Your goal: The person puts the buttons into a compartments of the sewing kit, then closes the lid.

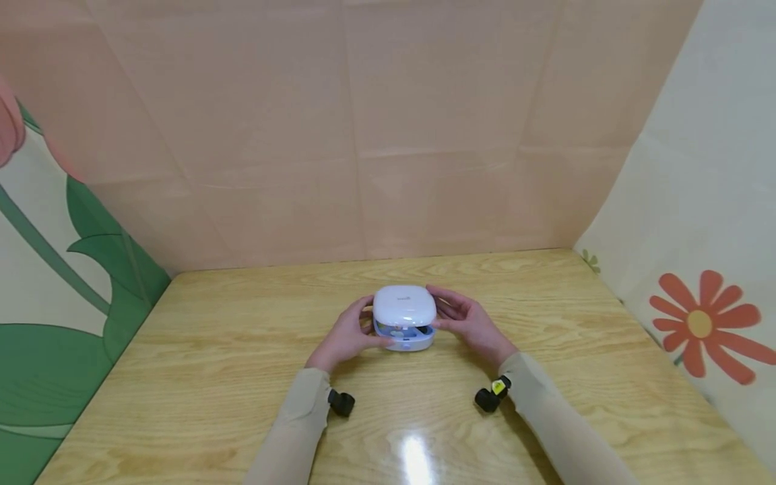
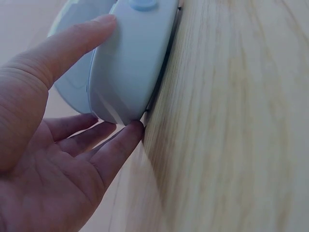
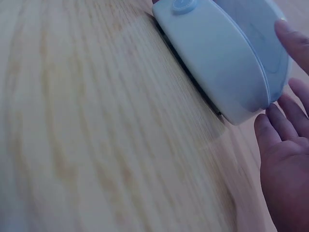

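Note:
A small white box with rounded corners stands on the table, its lid part way up. Blue, printed material and something dark show inside through the gap at the front. My left hand grips the base from the left: the thumb lies on the front face near a round button, and the fingertips meet the side wall. From the right, my right hand holds the box, with its thumb at the raised lid and the other fingers against the side.
The box rests on a light wood-grain table. Behind it hangs a plain pinkish backdrop; flower-printed sheets flank both sides. Each sleeved wrist carries a small black camera, the left one and the right one both above the tabletop.

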Demonstrator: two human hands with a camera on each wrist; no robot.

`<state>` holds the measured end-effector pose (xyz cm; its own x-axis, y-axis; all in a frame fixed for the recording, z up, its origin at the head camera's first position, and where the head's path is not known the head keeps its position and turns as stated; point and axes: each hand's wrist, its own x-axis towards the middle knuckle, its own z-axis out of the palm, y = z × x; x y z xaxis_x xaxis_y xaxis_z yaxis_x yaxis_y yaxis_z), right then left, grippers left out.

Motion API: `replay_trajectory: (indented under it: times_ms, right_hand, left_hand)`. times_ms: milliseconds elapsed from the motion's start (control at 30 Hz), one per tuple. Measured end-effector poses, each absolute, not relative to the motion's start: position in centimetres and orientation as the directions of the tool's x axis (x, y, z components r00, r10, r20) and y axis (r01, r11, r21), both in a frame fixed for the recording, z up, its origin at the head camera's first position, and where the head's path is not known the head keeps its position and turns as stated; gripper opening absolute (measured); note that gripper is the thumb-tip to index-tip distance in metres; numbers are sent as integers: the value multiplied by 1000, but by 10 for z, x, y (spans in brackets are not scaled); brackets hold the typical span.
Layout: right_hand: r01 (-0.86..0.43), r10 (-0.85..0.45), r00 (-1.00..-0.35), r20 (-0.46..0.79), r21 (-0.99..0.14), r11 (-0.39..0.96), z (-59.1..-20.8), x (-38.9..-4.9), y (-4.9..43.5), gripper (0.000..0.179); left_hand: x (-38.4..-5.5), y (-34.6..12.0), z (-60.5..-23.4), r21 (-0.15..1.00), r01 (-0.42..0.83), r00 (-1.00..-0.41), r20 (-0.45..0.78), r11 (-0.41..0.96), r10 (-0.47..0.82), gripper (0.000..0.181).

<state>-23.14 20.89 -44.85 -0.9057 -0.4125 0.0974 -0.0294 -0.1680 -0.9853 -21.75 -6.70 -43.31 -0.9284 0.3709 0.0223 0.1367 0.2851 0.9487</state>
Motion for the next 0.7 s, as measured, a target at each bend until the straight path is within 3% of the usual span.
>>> replay_trajectory:
  times_ms: [467, 700]
  right_hand:
    - [-55, -516, -845, 142, -982, -180, -450, -228, 212, 82]
    - [-77, -533, -834, 145, -986, -149, -451, -227, 213, 81]
  left_hand:
    - [-218, -66, -437, 946, 148, -933, 36, 290, 358, 91]
    - [-216, -66, -435, 942, 153, -933, 38, 298, 358, 94]
